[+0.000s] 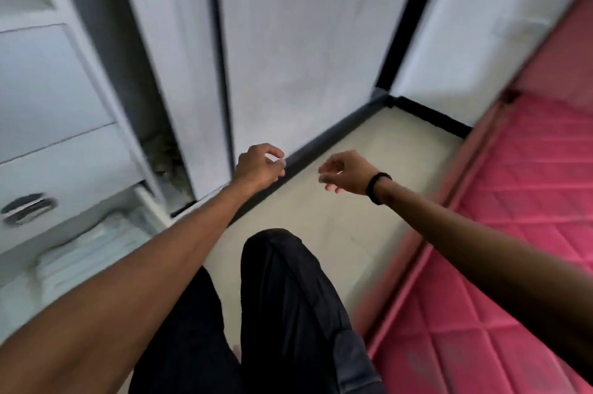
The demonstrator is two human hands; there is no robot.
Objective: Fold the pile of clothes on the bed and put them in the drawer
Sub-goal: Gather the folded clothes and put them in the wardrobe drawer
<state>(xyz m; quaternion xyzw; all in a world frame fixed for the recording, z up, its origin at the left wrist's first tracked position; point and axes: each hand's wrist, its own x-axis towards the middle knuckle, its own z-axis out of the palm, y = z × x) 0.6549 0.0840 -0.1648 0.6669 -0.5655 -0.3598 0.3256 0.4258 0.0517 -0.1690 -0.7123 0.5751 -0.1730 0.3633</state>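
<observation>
Open drawer at lower left holds pale folded clothes, blurred. Left hand and right hand hang mid-air over the floor, fingers loosely curled, holding nothing. Pink quilted bed at right; no readable writing.

Narrow bedroom corner, blurred by motion.
I see white wardrobe doors ahead with a dark gap between them, a white wall to the right, black skirting along its foot, and a pale floor in soft, even light.
</observation>
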